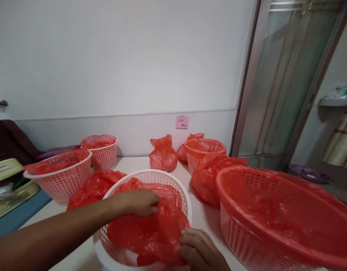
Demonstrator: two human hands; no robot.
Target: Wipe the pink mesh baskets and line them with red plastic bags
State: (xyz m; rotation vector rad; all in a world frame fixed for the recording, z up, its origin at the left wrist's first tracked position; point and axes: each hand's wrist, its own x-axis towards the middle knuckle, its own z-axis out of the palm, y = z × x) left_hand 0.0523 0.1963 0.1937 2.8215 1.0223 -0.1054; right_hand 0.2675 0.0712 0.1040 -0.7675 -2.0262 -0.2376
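Observation:
A white perforated plastic basket (151,172) stands right before me, with a crumpled red plastic bag (159,241) spread loosely inside it. My left hand (143,202) reaches across from the left and is closed in a fist over the bag; whatever its fingers hold, if anything, is hidden. At the near right rim, my right hand (200,250) pinches the edge of the red bag with bent fingers. Part of the basket's inner wall shows below the bag at the near left.
Lined baskets (60,180) stand left, a smaller one (104,154) behind. A large lined basket (230,226) fills the right, another (193,158) beyond. Tied red bags (163,154) sit near the wall; loose red plastic (97,186) and a bulging bag (206,180) flank the white basket.

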